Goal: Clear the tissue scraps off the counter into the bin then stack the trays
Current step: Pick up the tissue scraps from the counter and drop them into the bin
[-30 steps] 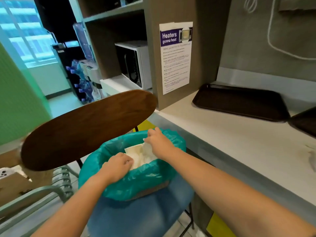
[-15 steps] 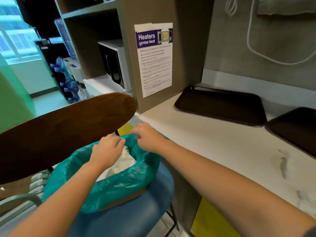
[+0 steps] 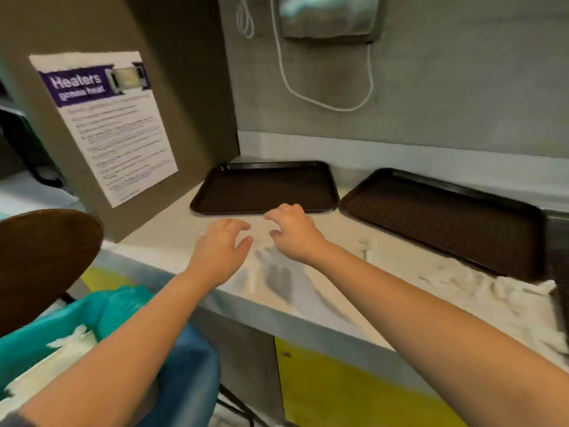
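Note:
Two dark brown trays lie side by side on the pale counter [image 3: 172, 238]: the left tray [image 3: 264, 188] near the corner, the right tray [image 3: 443, 220] beside it. My left hand [image 3: 220, 249] and my right hand [image 3: 292, 231] hover above the counter just in front of the left tray, fingers spread, holding nothing. White tissue scraps [image 3: 480, 285] lie along the counter's front right, by the right tray's near edge. The bin [image 3: 61, 322], lined with a teal bag, sits at lower left with white tissue inside.
The bin rests on a blue chair seat [image 3: 191, 374]. A brown wooden chair back [image 3: 43, 260] stands at left. A side panel carries a printed notice [image 3: 107, 127]. A metal dispenser [image 3: 329, 16] with a white cable hangs on the wall above the trays.
Both hands have left the bin and come up over the counter, empty and open. My view has swung right, from the bin to the trays.

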Demonstrator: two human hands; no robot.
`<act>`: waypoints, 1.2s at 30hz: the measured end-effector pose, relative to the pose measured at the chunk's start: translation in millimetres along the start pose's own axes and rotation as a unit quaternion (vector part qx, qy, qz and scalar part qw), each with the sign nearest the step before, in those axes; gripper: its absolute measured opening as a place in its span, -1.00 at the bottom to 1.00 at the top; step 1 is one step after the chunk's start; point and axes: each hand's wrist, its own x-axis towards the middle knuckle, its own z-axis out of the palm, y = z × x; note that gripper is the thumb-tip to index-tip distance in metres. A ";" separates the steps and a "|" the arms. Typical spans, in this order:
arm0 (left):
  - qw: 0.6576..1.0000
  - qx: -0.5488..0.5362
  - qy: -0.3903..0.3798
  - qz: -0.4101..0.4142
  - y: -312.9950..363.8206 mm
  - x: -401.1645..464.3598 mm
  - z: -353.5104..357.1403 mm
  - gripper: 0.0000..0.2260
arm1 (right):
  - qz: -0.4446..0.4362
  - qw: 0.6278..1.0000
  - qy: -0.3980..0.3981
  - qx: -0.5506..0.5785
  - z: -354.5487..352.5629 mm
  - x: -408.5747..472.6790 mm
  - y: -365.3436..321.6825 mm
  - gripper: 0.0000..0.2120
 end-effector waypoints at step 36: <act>0.974 -0.091 -0.140 0.154 124.1 29.1 126.0 -0.75 | 0.119 0.987 -0.086 -0.069 -45.0 -89.1 177.3 -0.73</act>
